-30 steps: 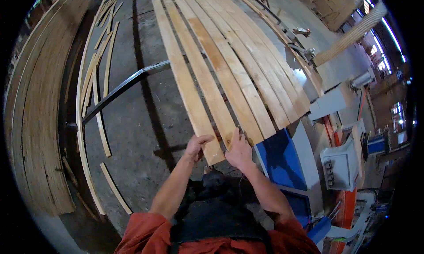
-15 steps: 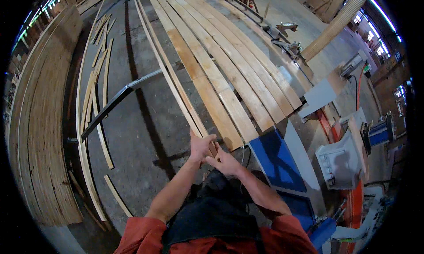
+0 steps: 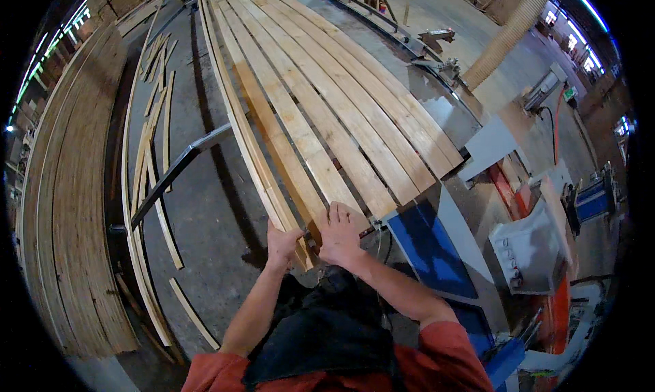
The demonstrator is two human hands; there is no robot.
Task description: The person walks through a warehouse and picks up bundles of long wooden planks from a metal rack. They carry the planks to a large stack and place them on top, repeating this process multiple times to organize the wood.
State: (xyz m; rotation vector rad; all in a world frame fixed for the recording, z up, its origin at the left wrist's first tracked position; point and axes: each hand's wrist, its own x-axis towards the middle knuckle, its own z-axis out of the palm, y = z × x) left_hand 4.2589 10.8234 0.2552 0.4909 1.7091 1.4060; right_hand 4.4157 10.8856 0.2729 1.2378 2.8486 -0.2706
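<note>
My left hand [image 3: 281, 247] is closed around the near ends of long, narrow wooden strips [image 3: 263, 180], thumb across the top. These strips run away from me side by side, along the left edge of a row of wide boards. My right hand [image 3: 340, 238] lies over the near end of the leftmost board [image 3: 298, 177], which looks darker and browner. Its fingers stretch forward, slightly apart, and reach onto the adjoining pale board [image 3: 310, 150]. Beneath my right palm the board ends are hidden.
At the left stands a tall stack of sheets [image 3: 68, 208]. Loose thin strips [image 3: 153, 153] lie near it, crossed by a dark metal bar [image 3: 170, 173]. To the right are a blue panel [image 3: 437, 249], a grey machine housing [image 3: 525, 249] and a ribbed hose [image 3: 508, 37].
My hands have moved apart. The right let go of the strips and now rests on the board ends. The left shifted left, still gripping the strips, whose ends reach nearer to me.
</note>
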